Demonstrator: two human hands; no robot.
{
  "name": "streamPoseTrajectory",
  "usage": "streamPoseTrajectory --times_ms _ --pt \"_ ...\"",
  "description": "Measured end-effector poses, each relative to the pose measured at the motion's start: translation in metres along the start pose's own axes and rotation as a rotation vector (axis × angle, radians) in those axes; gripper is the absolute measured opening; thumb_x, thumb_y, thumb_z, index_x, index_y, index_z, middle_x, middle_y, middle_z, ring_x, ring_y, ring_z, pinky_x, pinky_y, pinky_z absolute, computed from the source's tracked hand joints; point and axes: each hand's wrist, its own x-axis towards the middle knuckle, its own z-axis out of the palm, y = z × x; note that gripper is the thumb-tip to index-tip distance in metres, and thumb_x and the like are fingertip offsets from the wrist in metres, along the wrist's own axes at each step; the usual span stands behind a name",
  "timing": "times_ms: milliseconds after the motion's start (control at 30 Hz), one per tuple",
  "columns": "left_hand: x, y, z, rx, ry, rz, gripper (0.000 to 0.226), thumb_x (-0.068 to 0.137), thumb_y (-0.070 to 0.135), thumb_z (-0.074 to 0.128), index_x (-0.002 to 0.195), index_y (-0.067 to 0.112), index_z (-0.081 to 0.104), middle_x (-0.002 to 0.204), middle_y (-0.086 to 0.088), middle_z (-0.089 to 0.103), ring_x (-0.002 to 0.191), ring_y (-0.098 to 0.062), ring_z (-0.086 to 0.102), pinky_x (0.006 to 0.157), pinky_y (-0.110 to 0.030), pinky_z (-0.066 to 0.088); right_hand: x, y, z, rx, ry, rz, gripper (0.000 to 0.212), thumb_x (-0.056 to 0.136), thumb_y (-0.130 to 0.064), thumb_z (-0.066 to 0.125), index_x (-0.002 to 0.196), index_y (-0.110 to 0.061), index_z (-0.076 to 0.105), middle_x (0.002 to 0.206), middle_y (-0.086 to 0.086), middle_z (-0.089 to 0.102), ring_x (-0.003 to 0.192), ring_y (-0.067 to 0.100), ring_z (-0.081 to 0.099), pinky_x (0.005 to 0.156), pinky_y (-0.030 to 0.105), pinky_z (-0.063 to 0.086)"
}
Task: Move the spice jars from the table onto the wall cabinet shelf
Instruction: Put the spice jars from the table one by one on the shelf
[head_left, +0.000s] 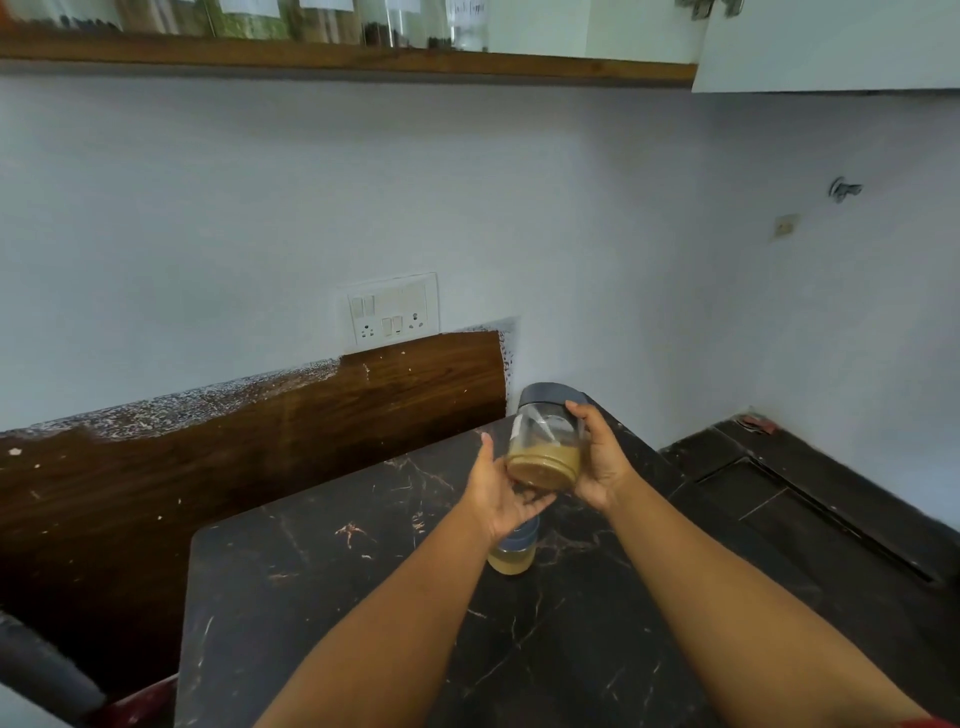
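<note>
Right hand grips a spice jar by its side, fingers wrapped around the clear wall near the dark lid; the jar is clear of the table and tilted, base toward the camera. Left hand is open, palm up, beneath and beside the jar's base, fingertips apparently touching it; it grips nothing. A second jar stands on the dark marble table directly below the left wrist, partly hidden. Wall shelf sits high above, already carrying a row of jars. Assessment: the step in hand is the lift of one jar. The next move calls for righting it and raising it well upward to a free spot on the shelf.
</note>
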Motion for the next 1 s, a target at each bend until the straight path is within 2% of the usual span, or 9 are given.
streamPoseTrajectory --times_ms 133,233,300,400,467,633,700,800,1000 --pt "0.003 0.001 0.007 -0.045 -0.073 -0.034 0.063 0.093 0.058 0.045 0.134 0.01 0.054 0.126 -0.024 0.062 0.117 -0.039 0.06 0.101 -0.053 0.046 -0.001 0.002 0.01 -0.027 0.008 0.021 0.057 0.075 -0.047 0.071 0.117 -0.01 0.068 0.107 0.02 0.07 0.091 0.032 0.07 0.082 0.044 0.056" --pt "0.005 0.009 0.009 -0.069 -0.104 -0.025 0.06 0.095 0.054 0.046 0.135 0.009 0.052 0.127 -0.026 0.06 0.117 -0.041 0.058 0.099 -0.056 0.047 0.002 0.001 0.01 0.019 0.041 -0.009 0.057 0.083 -0.049 0.062 0.122 -0.008 0.066 0.119 0.022 0.065 0.109 0.036 0.064 0.097 0.049 0.049" --pt "0.006 0.013 0.007 -0.048 -0.102 -0.015 0.058 0.095 0.051 0.046 0.135 0.009 0.052 0.128 -0.026 0.06 0.118 -0.042 0.058 0.098 -0.058 0.047 0.004 -0.002 0.008 0.018 0.098 -0.031 0.053 0.086 -0.047 0.06 0.122 -0.009 0.066 0.123 0.02 0.065 0.118 0.037 0.06 0.1 0.052 0.046" --pt "0.009 0.02 0.003 -0.014 -0.09 0.011 0.056 0.096 0.051 0.046 0.134 0.011 0.052 0.128 -0.026 0.06 0.118 -0.041 0.058 0.099 -0.057 0.046 0.005 -0.002 0.011 -0.085 0.182 -0.072 0.045 0.092 -0.047 0.056 0.117 -0.011 0.068 0.115 0.014 0.07 0.109 0.031 0.065 0.086 0.044 0.055" --pt "0.01 0.025 0.003 0.017 -0.073 0.054 0.054 0.094 0.049 0.052 0.131 0.01 0.054 0.125 -0.024 0.062 0.115 -0.04 0.06 0.097 -0.055 0.049 0.005 0.0 0.011 -0.144 0.211 -0.108 0.046 0.095 -0.052 0.049 0.115 -0.015 0.067 0.111 0.011 0.072 0.104 0.028 0.067 0.08 0.04 0.055" --pt "0.005 0.037 0.011 0.172 -0.103 0.166 0.044 0.079 0.028 0.074 0.117 0.01 0.064 0.113 -0.016 0.071 0.108 -0.032 0.067 0.086 -0.05 0.056 0.005 -0.002 0.009 -0.049 0.134 -0.068 0.047 0.095 -0.054 0.046 0.122 -0.019 0.062 0.119 0.015 0.069 0.112 0.033 0.064 0.097 0.051 0.05" --pt "0.005 0.039 0.011 0.179 -0.086 0.172 0.036 0.082 0.029 0.073 0.113 0.012 0.066 0.105 -0.012 0.074 0.104 -0.03 0.068 0.083 -0.047 0.058 0.006 -0.007 0.009 -0.053 0.146 -0.068 0.044 0.096 -0.052 0.044 0.121 -0.02 0.063 0.12 0.014 0.068 0.113 0.032 0.063 0.099 0.052 0.048" --pt "0.007 0.039 0.009 0.127 0.003 0.158 0.038 0.089 0.035 0.065 0.119 0.012 0.062 0.093 -0.008 0.077 0.103 -0.029 0.068 0.08 -0.044 0.059 0.006 -0.011 0.01 -0.051 0.143 -0.068 0.047 0.098 -0.051 0.042 0.127 -0.018 0.059 0.123 0.014 0.067 0.116 0.032 0.061 0.102 0.053 0.045" --pt "0.004 0.039 0.009 0.155 0.025 0.177 0.037 0.088 0.035 0.067 0.12 0.015 0.062 0.1 -0.008 0.076 0.103 -0.026 0.068 0.076 -0.038 0.06 0.005 -0.011 0.01 -0.052 0.14 -0.061 0.049 0.097 -0.051 0.042 0.131 -0.019 0.058 0.118 0.012 0.07 0.113 0.031 0.064 0.099 0.051 0.049"
